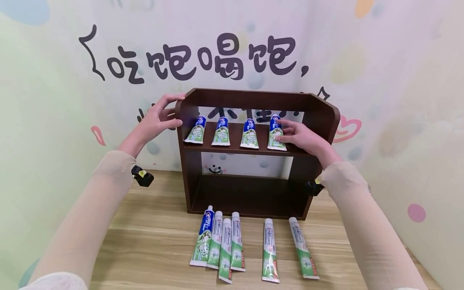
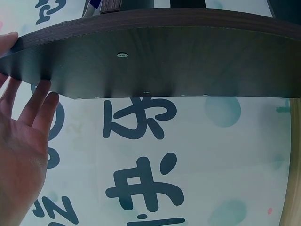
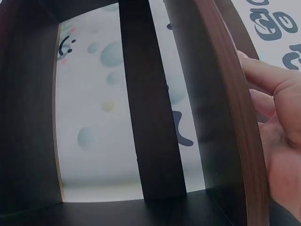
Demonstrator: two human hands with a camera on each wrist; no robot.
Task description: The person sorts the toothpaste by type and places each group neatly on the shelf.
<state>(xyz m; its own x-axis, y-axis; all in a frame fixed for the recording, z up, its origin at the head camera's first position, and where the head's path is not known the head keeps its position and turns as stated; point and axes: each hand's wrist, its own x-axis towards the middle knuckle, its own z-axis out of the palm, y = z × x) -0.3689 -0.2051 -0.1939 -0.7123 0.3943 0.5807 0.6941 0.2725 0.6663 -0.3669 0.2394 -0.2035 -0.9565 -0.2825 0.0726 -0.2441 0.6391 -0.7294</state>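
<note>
A dark brown two-tier shelf unit (image 1: 235,96) stands on the table, with several blue, white and green toothpaste tubes on its upper tier. My left hand (image 1: 156,117) rests at the shelf's left side panel (image 2: 188,61), thumb at the front edge and fingers against the outer face. At the rightmost tube (image 1: 276,137), my right hand (image 1: 301,136) reaches in with an extended index finger by its upper part and the thumb lower down; both overlap the tube's right edge. In the right wrist view the shelf board hides that tube from sight.
On the table before the shelf lies a blue-green toothpaste tube (image 1: 204,237) beside several slimmer white-green tubes (image 1: 225,249), partly overlapping. Two more white-green ones, a middle tube (image 1: 269,249) and a right tube (image 1: 303,249), lie apart. A printed wall (image 1: 145,40) stands close behind.
</note>
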